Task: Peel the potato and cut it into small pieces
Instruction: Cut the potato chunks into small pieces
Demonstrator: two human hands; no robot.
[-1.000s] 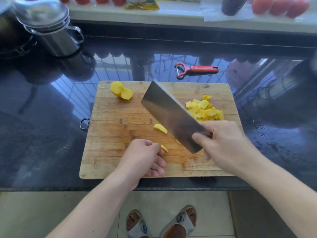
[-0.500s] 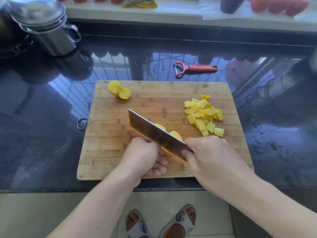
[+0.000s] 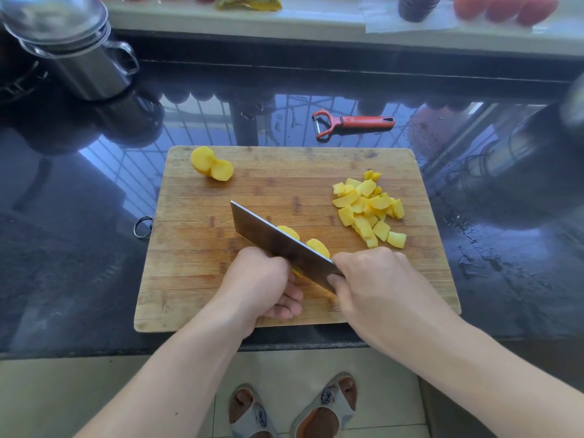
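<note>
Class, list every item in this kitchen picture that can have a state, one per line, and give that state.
Cleaver: blade down on the potato slices, gripped by the right hand.
Left hand: fingers curled, steadying the slices.
Potato chunk: peeled, uncut, at the board's far left.
Diced pile: cut small, on the board's right.
Peeler: lying unused beyond the cutting board.
Metal pot: lid on.

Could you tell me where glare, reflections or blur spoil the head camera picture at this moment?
In the head view, the black countertop mirrors a bright window grille behind the cutting board; the steel pot at top left and a dark object at the right edge are smeared by wide-angle distortion; the cleaver, both hands and the potato pieces are sharp and evenly lit.
</note>
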